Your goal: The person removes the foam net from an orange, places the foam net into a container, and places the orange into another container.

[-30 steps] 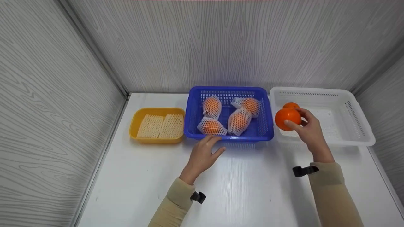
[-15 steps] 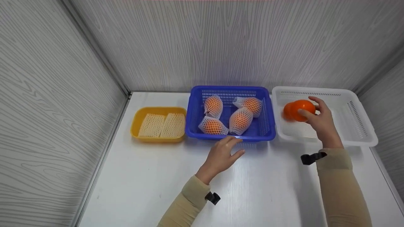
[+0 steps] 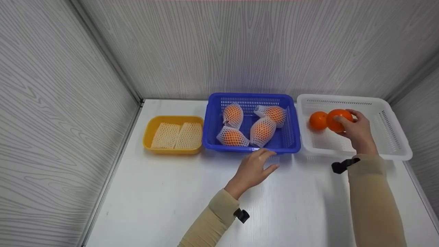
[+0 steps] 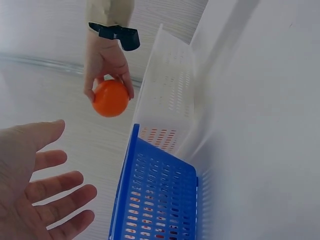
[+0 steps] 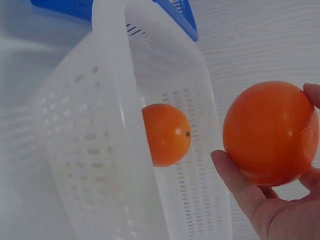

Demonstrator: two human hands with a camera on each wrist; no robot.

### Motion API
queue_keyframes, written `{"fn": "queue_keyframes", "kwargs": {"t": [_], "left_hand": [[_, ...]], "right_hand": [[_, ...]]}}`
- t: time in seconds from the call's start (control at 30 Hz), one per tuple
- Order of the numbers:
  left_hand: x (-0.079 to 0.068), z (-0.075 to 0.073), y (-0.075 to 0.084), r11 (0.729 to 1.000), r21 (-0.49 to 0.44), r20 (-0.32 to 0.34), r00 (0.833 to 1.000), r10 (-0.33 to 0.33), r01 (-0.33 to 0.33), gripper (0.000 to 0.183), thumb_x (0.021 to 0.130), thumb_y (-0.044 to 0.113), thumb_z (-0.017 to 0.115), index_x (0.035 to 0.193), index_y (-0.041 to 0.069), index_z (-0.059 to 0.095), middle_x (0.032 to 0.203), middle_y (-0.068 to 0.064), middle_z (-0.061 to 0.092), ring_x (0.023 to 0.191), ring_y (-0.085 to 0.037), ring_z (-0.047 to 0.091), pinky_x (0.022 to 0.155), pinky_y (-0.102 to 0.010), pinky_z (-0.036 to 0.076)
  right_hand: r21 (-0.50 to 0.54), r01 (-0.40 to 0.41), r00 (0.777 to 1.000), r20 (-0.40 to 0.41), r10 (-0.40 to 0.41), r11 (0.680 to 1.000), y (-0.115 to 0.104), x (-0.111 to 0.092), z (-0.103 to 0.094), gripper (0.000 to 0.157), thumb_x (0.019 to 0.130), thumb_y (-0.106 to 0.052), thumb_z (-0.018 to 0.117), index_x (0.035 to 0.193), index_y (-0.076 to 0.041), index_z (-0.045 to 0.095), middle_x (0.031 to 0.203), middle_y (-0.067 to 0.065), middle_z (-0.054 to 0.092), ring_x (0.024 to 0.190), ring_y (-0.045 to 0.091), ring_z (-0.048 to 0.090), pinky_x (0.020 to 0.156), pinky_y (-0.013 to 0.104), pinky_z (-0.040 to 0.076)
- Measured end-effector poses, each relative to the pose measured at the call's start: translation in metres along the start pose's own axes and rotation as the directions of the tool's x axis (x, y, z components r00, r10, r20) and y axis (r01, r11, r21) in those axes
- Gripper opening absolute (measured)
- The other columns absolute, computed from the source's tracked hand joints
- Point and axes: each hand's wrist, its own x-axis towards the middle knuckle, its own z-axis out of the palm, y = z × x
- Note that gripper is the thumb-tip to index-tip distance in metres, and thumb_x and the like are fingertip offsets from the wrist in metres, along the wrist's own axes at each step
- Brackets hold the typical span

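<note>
My right hand (image 3: 359, 132) holds a bare orange (image 3: 339, 120) between thumb and fingers, raised over the white basket (image 3: 398, 133). Beside it in the head view, a second orange (image 3: 318, 120) lies in that basket; the right wrist view shows this orange (image 5: 167, 135) past the rim. Fingers spread and nothing in it, my left hand (image 3: 253, 169) hovers at the front rim of the blue basket (image 3: 291, 145). Inside the blue basket are several oranges in white foam nets, one of them a netted orange (image 3: 233, 115) at the back left.
A yellow tray (image 3: 147, 137) with flat foam nets (image 3: 166, 135) stands left of the blue basket. All three containers are in a row near the back wall (image 3: 219, 51) of the white table (image 3: 154, 206). Side walls rise at left and right.
My right hand has carried its orange rightward over the white basket, uncovering the orange lying there. My left hand has shifted right along the front of the blue basket.
</note>
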Motion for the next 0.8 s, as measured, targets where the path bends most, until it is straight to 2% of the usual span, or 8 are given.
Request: {"fn": "queue_keyframes", "kwargs": {"t": [0.07,0.17,0.3,0.47,0.63,0.73,0.8], "left_hand": [[0.002,0.004,-0.001,1.0,0.023,0.005,1.0,0.002,-0.002,0.039,0.096,0.038,0.063,0.126,0.013,0.064,0.122,-0.001,0.062,0.113,-0.015,0.058,0.094,-0.032,0.048],[0.004,0.011,-0.003,0.999,0.052,0.023,1.0,-0.009,0.007,0.041,0.096,0.039,0.063,0.128,0.014,0.064,0.124,-0.001,0.062,0.116,-0.017,0.056,0.096,-0.034,0.047],[0.005,0.018,-0.008,0.997,0.069,0.051,0.998,-0.02,0.017,0.044,0.096,0.041,0.062,0.131,0.015,0.062,0.127,-0.001,0.06,0.119,-0.018,0.054,0.099,-0.035,0.045],[0.005,0.024,-0.012,0.996,0.092,0.077,0.997,-0.031,0.024,0.047,0.096,0.04,0.063,0.135,0.015,0.059,0.131,-0.002,0.057,0.123,-0.019,0.051,0.102,-0.035,0.043],[0.004,0.026,-0.013,0.992,0.123,0.101,0.994,-0.049,0.037,0.05,0.096,0.04,0.063,0.139,0.016,0.055,0.134,-0.001,0.055,0.126,-0.018,0.049,0.104,-0.036,0.041],[0.005,0.026,-0.012,0.99,0.135,0.112,0.992,-0.056,0.041,0.051,0.096,0.041,0.062,0.14,0.017,0.054,0.135,-0.001,0.055,0.126,-0.018,0.049,0.104,-0.037,0.041],[0.005,0.026,-0.012,0.989,0.142,0.117,0.992,-0.057,0.04,0.051,0.096,0.041,0.062,0.14,0.017,0.054,0.136,-0.001,0.054,0.127,-0.018,0.048,0.104,-0.037,0.041]], "right_hand": [[-0.021,-0.015,1.0,-0.005,0.015,1.0,0.004,0.002,-0.001,0.087,0.09,-0.05,0.066,0.154,-0.01,0.024,0.131,0.008,0.036,0.117,0.028,0.047,0.09,0.031,0.052],[-0.058,-0.046,0.999,-0.008,0.046,0.997,0.009,0.005,-0.004,0.092,0.089,-0.053,0.065,0.155,-0.007,0.02,0.138,0.014,0.036,0.116,0.028,0.048,0.089,0.032,0.053],[-0.078,-0.104,0.995,-0.014,0.103,0.991,0.016,0.008,-0.008,0.097,0.088,-0.056,0.064,0.156,-0.005,0.016,0.15,0.022,0.03,0.121,0.03,0.047,0.096,0.039,0.049],[-0.089,-0.176,0.984,-0.028,0.174,0.98,0.024,0.012,-0.009,0.101,0.087,-0.056,0.065,0.156,-0.005,0.012,0.155,0.022,0.025,0.127,0.033,0.042,0.103,0.042,0.043],[-0.05,-0.222,0.975,-0.027,0.221,0.974,0.029,0.015,-0.008,0.101,0.089,-0.053,0.064,0.157,-0.006,0.006,0.158,0.02,0.02,0.129,0.033,0.04,0.103,0.039,0.043],[-0.005,-0.249,0.968,-0.028,0.248,0.969,0.03,0.018,-0.009,0.096,0.092,-0.049,0.062,0.158,-0.011,0.003,0.16,0.018,0.015,0.129,0.034,0.04,0.1,0.04,0.045],[0.06,-0.277,0.96,-0.018,0.279,0.959,0.03,0.02,-0.01,0.09,0.095,-0.044,0.06,0.159,-0.017,0.002,0.162,0.015,0.01,0.131,0.033,0.037,0.098,0.041,0.047]]}}
